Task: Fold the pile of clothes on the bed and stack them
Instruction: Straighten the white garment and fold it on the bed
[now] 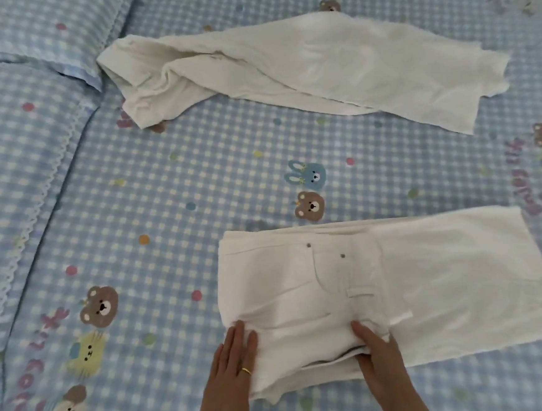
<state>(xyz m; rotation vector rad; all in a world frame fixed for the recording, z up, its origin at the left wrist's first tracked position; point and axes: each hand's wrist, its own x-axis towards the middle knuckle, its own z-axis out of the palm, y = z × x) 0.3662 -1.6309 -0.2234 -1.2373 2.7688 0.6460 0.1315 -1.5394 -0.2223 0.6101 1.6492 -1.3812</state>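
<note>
While both forearms reach in from the bottom edge of the view, the left hand (234, 359) lies flat with its fingers straight and close together, pressing on the near left corner of the folded white trousers (367, 295); a gold ring (246, 371) sits on one finger. The right hand (377, 354) comes in beside it, its fingers bent over the near edge of the folded layers with the tips tucked under the top layer, so it grips that fold of cloth. These trousers lie low and right of centre on the blue checked bed sheet (165, 197), their waist part with rivets and pocket turned up on top and a leg spreading out to the right. Well apart from them, toward the far side of the bed, a second white garment (301, 70) lies loose and crumpled, stretched from left to right. At far left a matching pillow (23, 40) rests against the sheet.
</note>
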